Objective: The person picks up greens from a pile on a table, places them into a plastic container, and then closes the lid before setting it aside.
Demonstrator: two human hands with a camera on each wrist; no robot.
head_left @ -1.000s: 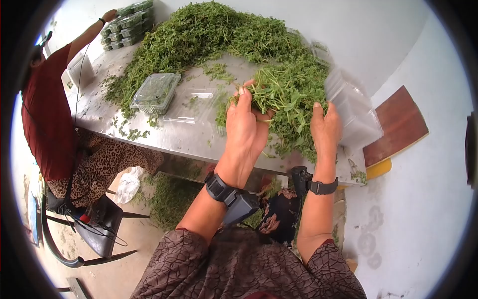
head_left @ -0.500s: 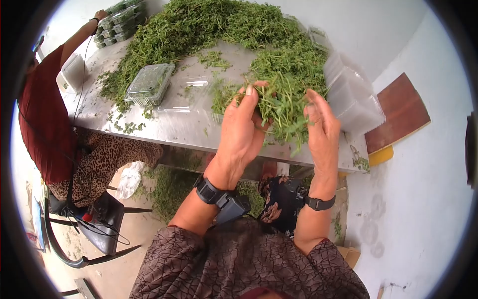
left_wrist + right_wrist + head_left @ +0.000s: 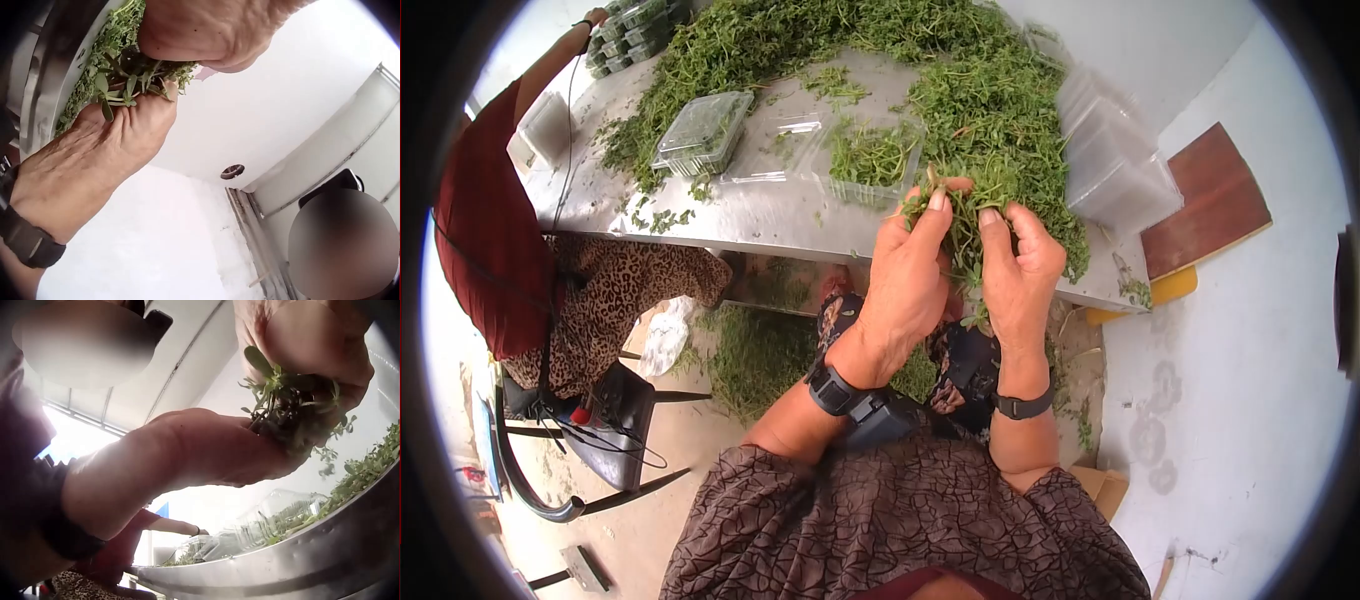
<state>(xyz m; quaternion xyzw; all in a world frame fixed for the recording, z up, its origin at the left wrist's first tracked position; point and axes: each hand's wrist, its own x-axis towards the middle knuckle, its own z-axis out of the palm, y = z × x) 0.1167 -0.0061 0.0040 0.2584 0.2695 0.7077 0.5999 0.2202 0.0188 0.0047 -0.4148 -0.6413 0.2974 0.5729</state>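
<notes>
Currently both hands work close together just over the near edge of the steel table (image 3: 775,222). Left hand (image 3: 908,290): thumb laid along the bunch, fingers curled round behind, gripping the green sprigs (image 3: 966,238). Right hand (image 3: 1022,278): thumb and bent fingers pinch the same sprigs from the other side; little gap visible. Sprigs sit between the hands, leafy ends hanging below the grip.

Just beyond the left hand, a clear box (image 3: 855,190) with loose greens in it. Farther left, a lidded clear container (image 3: 712,118). Behind, a broad heap of greens (image 3: 990,110) curves across the tabletop; nested clear containers (image 3: 1115,155) stand at its right. At far left, a person in dark red (image 3: 490,240) reaches toward stacked filled boxes (image 3: 632,35).
</notes>
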